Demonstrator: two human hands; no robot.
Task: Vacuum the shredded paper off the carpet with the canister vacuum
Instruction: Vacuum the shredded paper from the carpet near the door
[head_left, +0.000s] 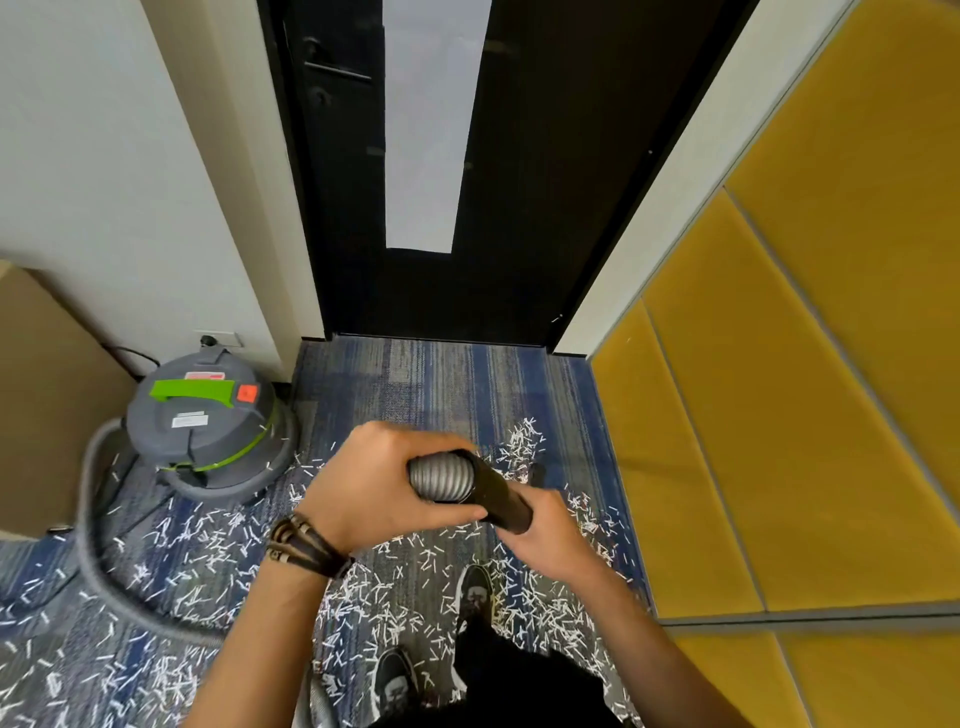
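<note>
The left hand (363, 488) has a tight grip on the hose (441, 475), the right hand (550, 532) on the black tube (501, 496), so aim low at the paper bits (389, 587).

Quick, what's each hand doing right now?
Left hand: grips the ribbed grey hose.
Right hand: grips the black tube.

Blue-grey striped carpet (441, 374) is what I see underfoot. White shredded paper (197, 530) is scattered thick across the near and middle parts, thinning toward the far edge. The canister vacuum (208, 421) stands upright on it at left, scraps against its base. Its grey hose (93, 545) trails over the carpet through the scraps. Cardboard box (47, 395) far left. Two shoes (475, 584) stand among the paper
</note>
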